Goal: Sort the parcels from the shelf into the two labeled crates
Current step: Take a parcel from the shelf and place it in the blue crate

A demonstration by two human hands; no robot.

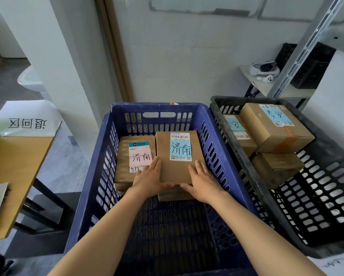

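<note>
1. At your far left, a counter [17, 162] carries a white sign [27, 120] with handwritten characters; no parcels lie on the part in view.
2. Next comes the blue crate [107, 156], holding a parcel with a pink label [136, 156] at its far left.
3. Your left hand [149, 176] lies flat, fingers spread, against the near left corner of the parcel with a blue label [177, 154]; that parcel sits on another brown parcel inside the blue crate.
4. Your right hand [203, 180] lies open on its near right corner, so neither grip closes around it; you seem to be setting it down.
5. Rightmost, the black crate [326, 196] already holds at least three parcels [276, 128].
6. The shelf is out of view, so what remains unsorted cannot be judged.
</note>
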